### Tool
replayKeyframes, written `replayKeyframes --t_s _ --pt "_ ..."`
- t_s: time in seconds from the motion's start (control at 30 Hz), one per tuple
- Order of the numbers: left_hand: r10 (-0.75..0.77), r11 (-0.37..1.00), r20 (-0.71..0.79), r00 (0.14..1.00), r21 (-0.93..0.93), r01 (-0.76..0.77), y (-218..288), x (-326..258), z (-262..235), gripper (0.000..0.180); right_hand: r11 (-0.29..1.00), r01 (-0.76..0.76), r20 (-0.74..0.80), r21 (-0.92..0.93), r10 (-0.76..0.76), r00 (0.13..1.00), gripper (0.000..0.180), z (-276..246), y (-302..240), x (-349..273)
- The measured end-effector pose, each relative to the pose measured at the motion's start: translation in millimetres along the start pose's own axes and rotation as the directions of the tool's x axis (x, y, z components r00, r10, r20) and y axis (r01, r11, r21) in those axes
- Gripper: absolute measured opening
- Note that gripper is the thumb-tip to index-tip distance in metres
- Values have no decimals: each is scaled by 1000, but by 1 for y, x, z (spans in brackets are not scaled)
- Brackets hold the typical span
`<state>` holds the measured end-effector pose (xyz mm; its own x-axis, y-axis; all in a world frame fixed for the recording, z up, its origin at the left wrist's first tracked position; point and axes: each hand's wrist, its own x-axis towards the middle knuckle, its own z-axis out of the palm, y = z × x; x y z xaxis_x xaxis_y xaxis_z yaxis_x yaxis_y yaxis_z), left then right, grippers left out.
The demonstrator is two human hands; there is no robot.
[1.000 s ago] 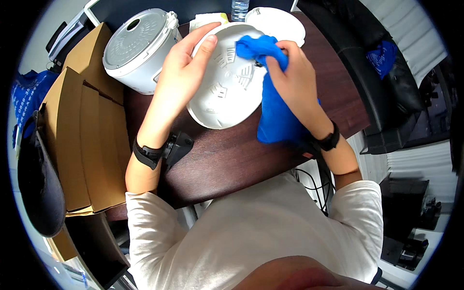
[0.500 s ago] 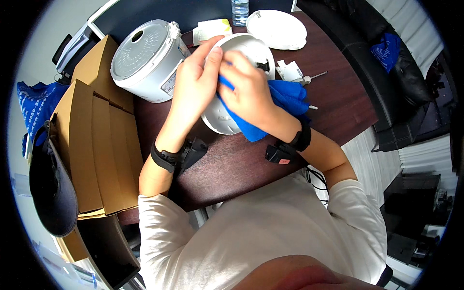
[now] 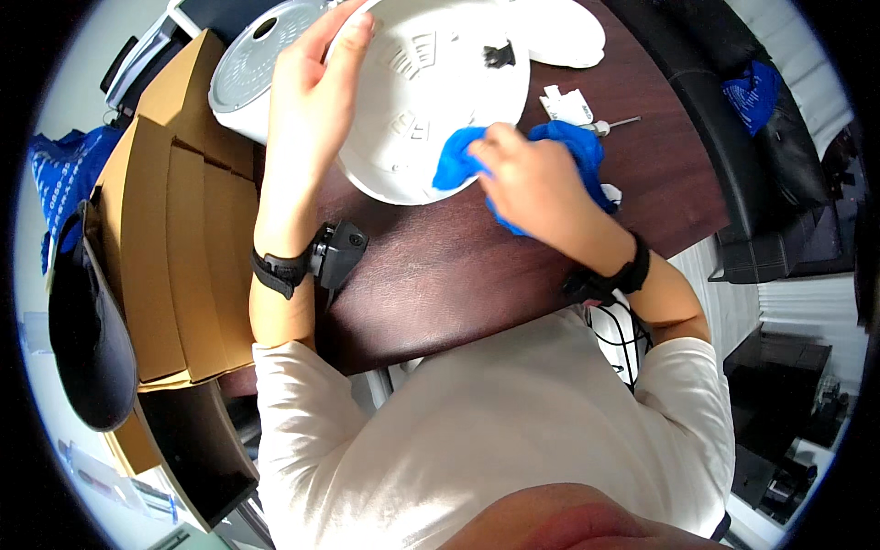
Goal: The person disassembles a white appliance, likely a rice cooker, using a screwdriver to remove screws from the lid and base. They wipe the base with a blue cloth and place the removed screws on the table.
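Note:
A round white plastic base cover (image 3: 380, 105) with vent slots and a small black fitting is tilted up over the table, its hollow inner face showing. My left hand (image 3: 316, 96) grips its left rim, thumb on the near side and fingers partly hidden behind. A blue cloth (image 3: 458, 160) is bunched in my right hand (image 3: 536, 183), which is closed and somewhat blurred. Part of the cloth touches the cover's lower right rim, and the remainder hangs by the hand over the table.
Left of the cover stands a silver-grey rice cooker (image 3: 240, 82). A white lid-like piece (image 3: 568, 35) lies at the back right. Nearby are a small white plastic part (image 3: 566, 106) and a screwdriver (image 3: 602, 127). Cardboard boxes (image 3: 197, 266) line the left side.
The cover has been raised and tilted so that more of its inside shows. My right hand has moved right and down, away from my left hand, with the cloth still held.

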<state>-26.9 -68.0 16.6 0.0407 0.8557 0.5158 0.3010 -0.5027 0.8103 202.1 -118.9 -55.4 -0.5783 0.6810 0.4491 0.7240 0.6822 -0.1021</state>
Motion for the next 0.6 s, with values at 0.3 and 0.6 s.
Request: replayKeyframes --t_s 0.3,0.6 --pt "-19 999 -87 996 -37 16 -7 3 -6 40 975 -156 -368 159 205 907 23 -18 32 14" --pt "-105 958 1 994 -269 101 11 0 7 34 996 58 -289 67 -36 957 29 -26 1 44"
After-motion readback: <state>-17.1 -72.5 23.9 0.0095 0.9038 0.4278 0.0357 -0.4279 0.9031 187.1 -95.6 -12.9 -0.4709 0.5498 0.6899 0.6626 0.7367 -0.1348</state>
